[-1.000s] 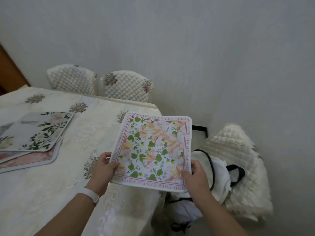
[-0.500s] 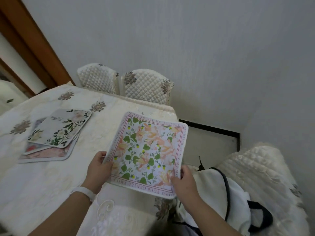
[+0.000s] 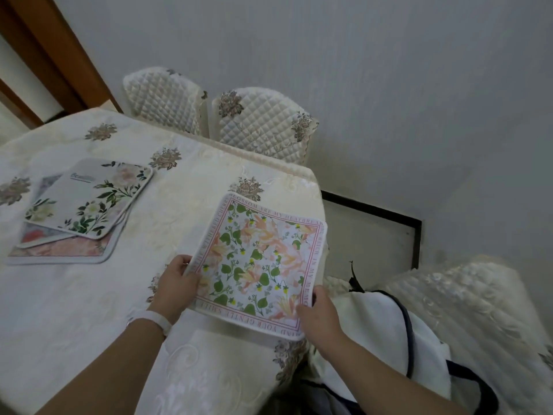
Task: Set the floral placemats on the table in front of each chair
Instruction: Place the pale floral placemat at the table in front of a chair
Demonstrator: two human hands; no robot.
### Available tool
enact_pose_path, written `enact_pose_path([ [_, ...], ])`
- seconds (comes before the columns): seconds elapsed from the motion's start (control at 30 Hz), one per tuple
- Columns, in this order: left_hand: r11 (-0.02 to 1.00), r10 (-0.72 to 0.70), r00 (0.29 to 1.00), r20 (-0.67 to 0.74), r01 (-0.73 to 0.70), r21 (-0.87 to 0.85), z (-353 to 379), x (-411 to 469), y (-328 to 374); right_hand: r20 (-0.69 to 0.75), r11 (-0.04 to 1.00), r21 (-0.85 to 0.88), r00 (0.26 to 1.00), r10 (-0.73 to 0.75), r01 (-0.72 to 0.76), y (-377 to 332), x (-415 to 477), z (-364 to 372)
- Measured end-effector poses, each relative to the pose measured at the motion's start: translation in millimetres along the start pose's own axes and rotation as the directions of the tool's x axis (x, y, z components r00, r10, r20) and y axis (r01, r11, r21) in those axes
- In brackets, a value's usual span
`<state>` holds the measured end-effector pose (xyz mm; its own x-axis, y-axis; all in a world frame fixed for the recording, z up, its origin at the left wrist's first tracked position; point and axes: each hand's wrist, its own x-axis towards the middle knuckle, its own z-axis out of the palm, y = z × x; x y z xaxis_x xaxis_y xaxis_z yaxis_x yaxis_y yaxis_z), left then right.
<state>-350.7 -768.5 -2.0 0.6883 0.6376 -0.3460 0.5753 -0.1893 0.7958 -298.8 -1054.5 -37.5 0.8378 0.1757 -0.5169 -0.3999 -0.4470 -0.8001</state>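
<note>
I hold a square floral placemat [image 3: 257, 262] with green leaves, peach flowers and a pink lettered border, low over the table's right corner. My left hand [image 3: 176, 283] grips its near-left edge and my right hand [image 3: 317, 316] grips its near-right corner. A stack of other floral placemats [image 3: 80, 211] lies on the cream tablecloth [image 3: 89, 295] to the left. Two quilted chairs [image 3: 263, 127] stand at the far side of the table.
A third quilted chair [image 3: 466, 301] stands to the right with a white bag with dark straps [image 3: 383, 333] on it. A grey wall is close behind. A wooden door frame [image 3: 59, 55] runs at the upper left.
The view has swung left and down. The placemat in both hands has come lower and further over the table's corner. The stack on the left has not moved.
</note>
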Motion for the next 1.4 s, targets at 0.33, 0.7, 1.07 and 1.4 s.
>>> enact_pose_path([
  [0.33,0.997,-0.071,0.996,0.056,0.07,0.014,4.1,38.7,-41.0,0.061,0.978,-0.204,0.997,0.055,-0.041,20.0,24.8,26.0],
  [0.7,0.992,-0.124,0.99,0.073,0.123,0.014,9.9,54.4,-58.2,0.104,0.955,-0.278,0.985,0.139,-0.105,24.1,33.0,24.0],
  [1.07,0.986,-0.055,0.998,-0.036,0.06,0.155,15.3,51.6,-69.0,0.164,0.938,-0.339,0.977,0.138,-0.076,23.8,29.8,20.6],
  [1.4,0.885,0.157,0.975,0.157,-0.209,0.415,9.5,29.8,-88.9,0.098,0.738,-0.661,0.99,-0.1,0.14,34.8,3.2,26.8],
])
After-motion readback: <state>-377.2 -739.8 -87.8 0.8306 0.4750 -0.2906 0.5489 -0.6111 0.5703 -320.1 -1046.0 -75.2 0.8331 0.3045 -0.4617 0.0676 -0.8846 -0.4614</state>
